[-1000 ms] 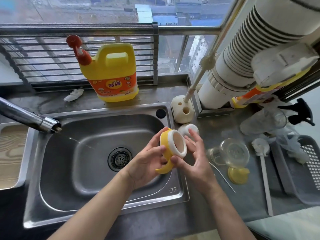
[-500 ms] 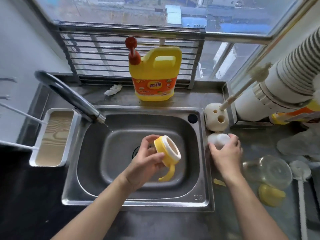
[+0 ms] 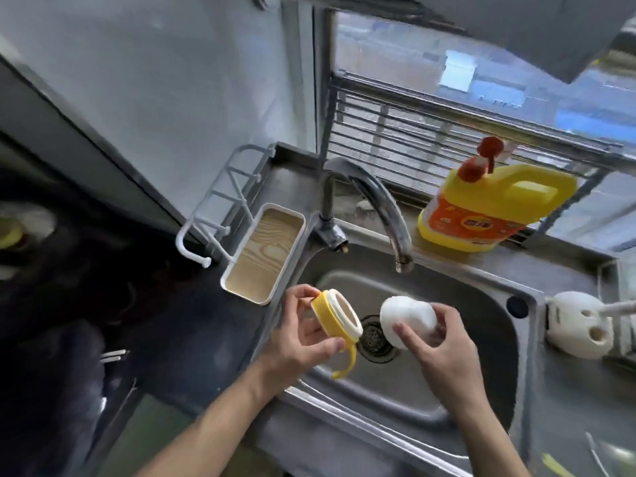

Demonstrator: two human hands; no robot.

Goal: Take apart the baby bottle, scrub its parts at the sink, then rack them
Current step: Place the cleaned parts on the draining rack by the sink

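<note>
The bottle collar (image 3: 327, 318) is showing yellow, with a white inner ring and a yellow handle. Right of it, the rounded scrubber (image 3: 407, 320) is looking white. At the far right the detergent jug (image 3: 495, 204) is glowing yellow, carrying an orange label and a red pump. The tray (image 3: 265, 253) on the left is displaying pale wood grain inside a white rim.

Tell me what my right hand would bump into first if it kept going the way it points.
Probably the yellow handled ring in the left hand: the right hand aims its white sponge leftward at the ring's open mouth. Depth is unclear from one view.
</note>
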